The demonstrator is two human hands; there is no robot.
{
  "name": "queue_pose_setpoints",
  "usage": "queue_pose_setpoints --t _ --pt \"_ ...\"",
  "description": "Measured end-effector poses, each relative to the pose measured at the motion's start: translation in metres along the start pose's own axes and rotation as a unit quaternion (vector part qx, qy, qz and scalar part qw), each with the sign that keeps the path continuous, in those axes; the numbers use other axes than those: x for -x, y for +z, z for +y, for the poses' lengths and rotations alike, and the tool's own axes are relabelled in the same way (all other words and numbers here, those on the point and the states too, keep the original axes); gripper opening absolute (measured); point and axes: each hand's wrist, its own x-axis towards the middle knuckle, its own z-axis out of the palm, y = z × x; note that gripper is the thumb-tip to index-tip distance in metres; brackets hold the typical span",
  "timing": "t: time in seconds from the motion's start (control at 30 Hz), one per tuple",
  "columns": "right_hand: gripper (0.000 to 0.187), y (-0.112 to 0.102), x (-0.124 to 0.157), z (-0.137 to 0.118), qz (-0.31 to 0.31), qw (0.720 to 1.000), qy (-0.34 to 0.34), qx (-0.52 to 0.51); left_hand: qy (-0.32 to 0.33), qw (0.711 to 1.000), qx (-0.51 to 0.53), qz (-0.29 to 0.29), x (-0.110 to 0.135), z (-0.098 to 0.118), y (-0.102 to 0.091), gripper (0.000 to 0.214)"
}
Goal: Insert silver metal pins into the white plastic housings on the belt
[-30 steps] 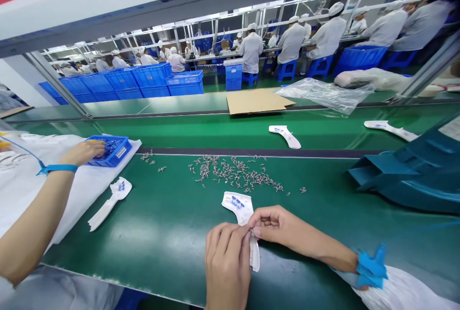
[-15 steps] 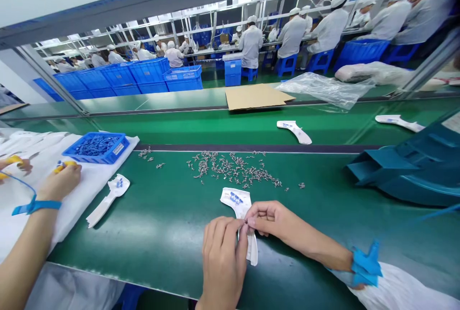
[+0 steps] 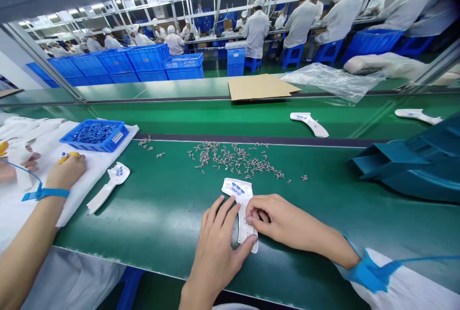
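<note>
Your left hand (image 3: 218, 245) reaches up from the bottom centre of the frame, fingers spread, the thumb over the lower end of the white part (image 3: 243, 214) and the fingertips by its upper left edge; this seems meant to steady it. The part lies on the green counter (image 3: 154, 238) at lower centre, between your hands, probably so both can work on it squarely.

Your right hand (image 3: 275, 214) comes in from the lower right, wrist fairly straight, forearm low and slanting. Thumb and forefinger press together over the part's right edge, the rest curled; whether they pinch anything cannot be told. The blue wrist strap (image 3: 370, 274) sits over your sleeve.

Beyond, metal pieces (image 3: 247, 166) lie loose across the middle of the frame, likely spread there for easy picking. A teal bin (image 3: 424, 166) fills the right side, its narrow mouth facing inward. Farther up, right of centre, another white piece (image 3: 312, 124) lies on the green strip (image 3: 201, 118).
</note>
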Motion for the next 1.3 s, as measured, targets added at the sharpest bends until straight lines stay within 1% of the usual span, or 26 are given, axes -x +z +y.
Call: queue_pose_setpoints --t 0.17,0.47,0.67,0.8,1.07,1.2,1.3 --pt "0.016 0.001 -0.006 -0.004 0.002 0.999 0.011 0.032 -0.008 1.0 0.014 -0.027 0.0 0.0 0.002 0.055" --pt "0.014 -0.004 -0.009 -0.012 -0.017 0.998 0.052 0.014 -0.012 0.999 0.021 -0.034 0.0 0.002 0.0 0.054" --pt "0.014 -0.013 -0.006 -0.01 -0.055 0.997 0.054 0.001 -0.016 0.998 0.027 -0.046 -0.001 0.001 0.0 0.055" --pt "0.016 -0.013 -0.007 -0.006 -0.071 0.996 0.061 -0.002 -0.015 0.998 0.03 -0.047 -0.002 0.002 -0.002 0.054" --pt "0.016 -0.007 -0.012 -0.008 -0.055 0.997 0.055 0.029 -0.013 0.998 0.033 -0.049 -0.002 0.002 -0.002 0.053" --pt "0.015 -0.007 -0.013 -0.008 -0.05 0.996 0.063 0.024 -0.008 0.998 0.035 -0.043 -0.003 0.002 -0.002 0.053" --pt "0.01 -0.006 -0.014 -0.007 -0.043 0.996 0.074 0.016 -0.01 0.998 0.037 -0.041 -0.003 0.002 -0.002 0.053"
